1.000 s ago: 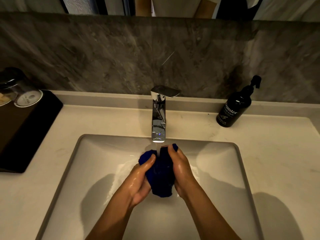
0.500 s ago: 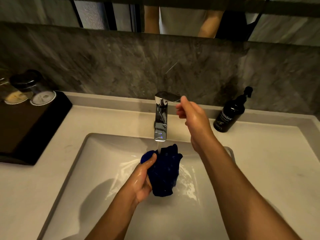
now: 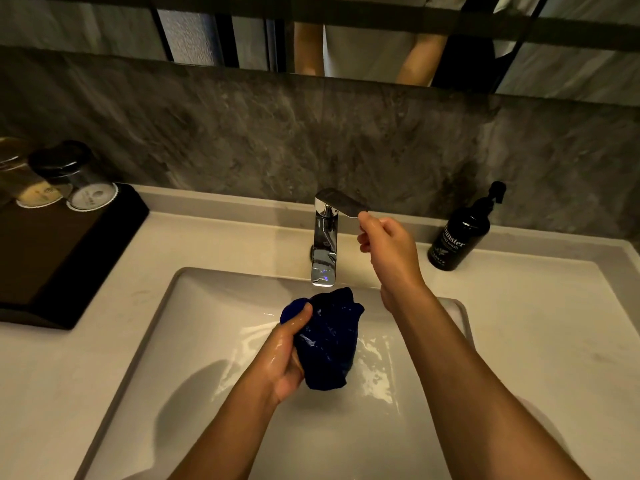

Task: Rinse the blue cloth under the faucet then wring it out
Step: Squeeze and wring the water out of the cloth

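hands 2 (image 3: 289,358) (image 3: 388,249) | cloth 1 (image 3: 327,337) | faucet 1 (image 3: 325,244) | bottle 1 (image 3: 459,233) | glasses maybe 2 (image 3: 79,178)

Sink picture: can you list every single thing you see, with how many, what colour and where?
Blue cloth: one, dark blue, bunched over the basin.
Faucet: one, chrome, behind the basin.
Sink: one, white, centre.
Soap bottle: one, black, right counter.
Tray: one, black, left counter.
Glasses: two, clear, upside down on the tray.
Mirror: one, above the grey wall.
Left hand: grips the cloth.
Right hand: fingertips at the faucet lever.
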